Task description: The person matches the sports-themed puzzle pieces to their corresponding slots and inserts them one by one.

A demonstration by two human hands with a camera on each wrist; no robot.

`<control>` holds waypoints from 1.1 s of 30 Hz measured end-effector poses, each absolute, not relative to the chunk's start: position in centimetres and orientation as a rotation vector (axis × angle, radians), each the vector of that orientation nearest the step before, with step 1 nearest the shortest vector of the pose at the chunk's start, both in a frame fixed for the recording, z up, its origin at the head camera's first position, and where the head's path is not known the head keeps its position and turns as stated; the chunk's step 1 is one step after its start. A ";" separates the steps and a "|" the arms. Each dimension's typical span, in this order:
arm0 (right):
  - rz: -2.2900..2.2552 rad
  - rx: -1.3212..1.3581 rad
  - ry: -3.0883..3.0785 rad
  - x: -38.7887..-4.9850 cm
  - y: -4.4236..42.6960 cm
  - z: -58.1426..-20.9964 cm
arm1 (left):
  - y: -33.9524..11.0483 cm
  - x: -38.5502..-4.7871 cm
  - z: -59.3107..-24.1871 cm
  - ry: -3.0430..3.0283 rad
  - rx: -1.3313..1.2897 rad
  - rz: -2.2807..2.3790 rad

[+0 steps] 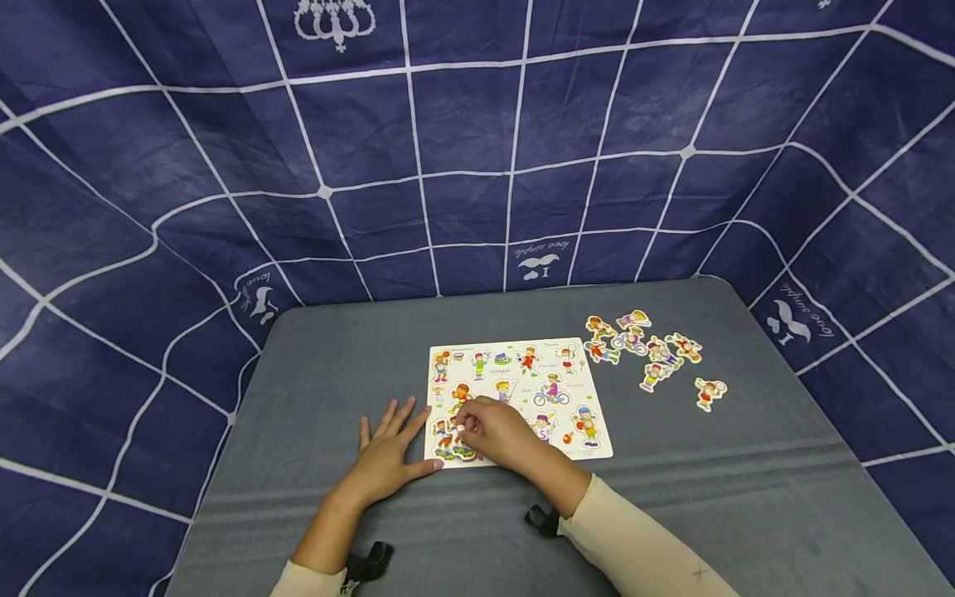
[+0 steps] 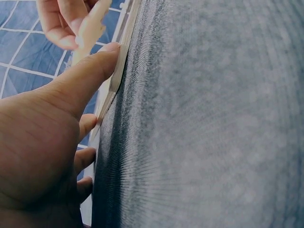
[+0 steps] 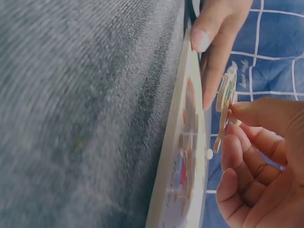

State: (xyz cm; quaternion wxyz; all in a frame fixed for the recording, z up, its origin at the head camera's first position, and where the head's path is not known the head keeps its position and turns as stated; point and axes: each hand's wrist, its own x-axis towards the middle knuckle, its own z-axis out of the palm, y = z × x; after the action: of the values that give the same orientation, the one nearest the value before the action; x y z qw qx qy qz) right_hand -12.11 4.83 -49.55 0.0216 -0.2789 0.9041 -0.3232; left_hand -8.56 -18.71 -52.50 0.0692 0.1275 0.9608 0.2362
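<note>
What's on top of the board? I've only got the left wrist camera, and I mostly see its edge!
Observer: The head view shows colourful sports figures on the white board.
Operator: Cool! Any more bits anywhere?
Observer: Yes, loose pieces lie on the grey table, off to the board's right.
Operator: Is this pale piece plain all over?
Observer: No, the right wrist view shows colours on it, where the right hand pinches it.

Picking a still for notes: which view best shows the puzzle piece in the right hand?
The right wrist view, with the puzzle piece close up, nearly edge-on, some printing visible, pinched by the right hand. The left wrist view shows its plain side; the head view shows it small, partly covered by that hand.
</note>
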 end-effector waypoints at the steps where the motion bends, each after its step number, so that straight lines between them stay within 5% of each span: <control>1: -0.996 -0.870 2.805 -12.2 4.7 -49.6 | -18.7 -8.6 -52.5 2.885 0.383 0.708; 33: -0.712 -0.878 2.798 -13.3 1.2 -50.4 | -18.9 -8.8 -52.5 2.831 0.375 0.707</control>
State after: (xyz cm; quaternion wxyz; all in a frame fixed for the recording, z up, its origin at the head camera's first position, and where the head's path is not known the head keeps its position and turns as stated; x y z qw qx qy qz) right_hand -13.35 1.23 -50.42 0.0617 -0.2904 0.9255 -0.2354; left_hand -8.83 -18.90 -52.46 0.0998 0.1268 0.9575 0.2391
